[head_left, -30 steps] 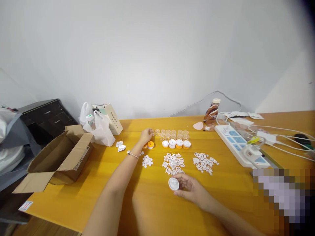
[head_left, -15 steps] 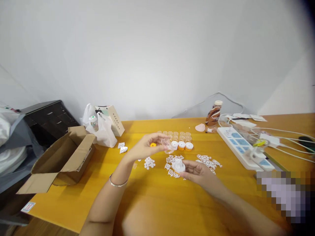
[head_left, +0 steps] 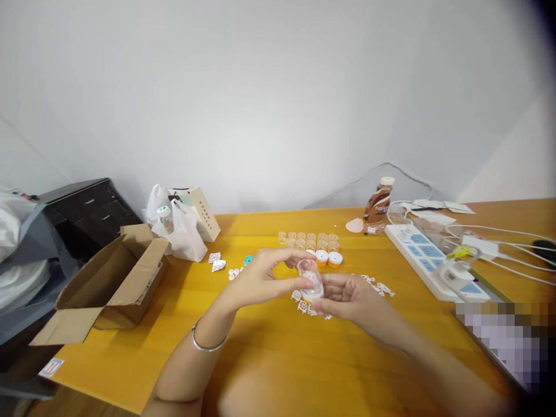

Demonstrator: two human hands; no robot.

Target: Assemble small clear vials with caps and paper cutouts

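from here i see the left hand (head_left: 264, 276), its grip pinching a clear plastic cup (head_left: 309, 269), and the right hand (head_left: 354, 296), its grip curled round a white-and-orange round base (head_left: 311, 297). the cup meets the base's top, mid-bench; whether it is seated i cannot tell. small clear plastic cups (head_left: 311, 237) line up toward the yellow-brown wooden bench (head_left: 125, 370)'s back edge.

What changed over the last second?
The left hand moved from the cup rows toward the person and rightward, bringing a clear cup onto or just above the white-topped base. The right hand still holds that base. Cardboard box and bottle unchanged.
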